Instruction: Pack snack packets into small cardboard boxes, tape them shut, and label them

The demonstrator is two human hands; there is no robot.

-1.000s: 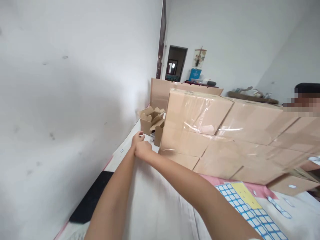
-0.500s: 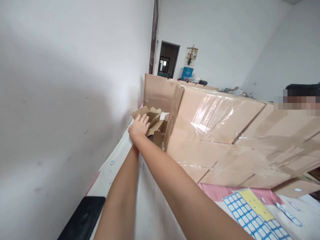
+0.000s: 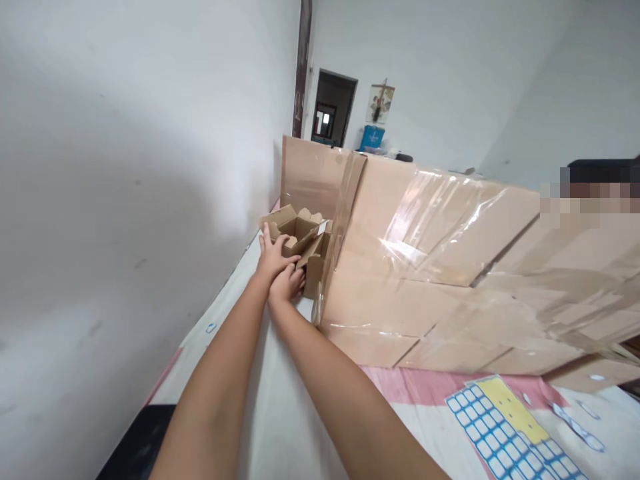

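Two small open cardboard boxes stand between the wall and a big taped cardboard stack. My left hand [image 3: 273,257] lies against the near side of the left box [image 3: 297,230], fingers spread and thumb stretched to the right. Just below it, my right hand [image 3: 287,283] has its fingers curled near the foot of the right box [image 3: 315,270]. What those fingers hold, if anything, is hidden. The boxes' flaps stand up, and a white patch shows on one between them. My wrists are close together.
The taped cardboard stack [image 3: 400,260] rises along my right. A white wall [image 3: 125,200] runs close on the left. A black flat object [image 3: 137,440] lies at lower left on the patterned cloth [image 3: 510,427]. Part of a person [image 3: 600,193] shows at far right.
My right hand has come down off the left box to below my left hand. The left hand, hidden before, now shows spread on the box. The view has shifted slightly.
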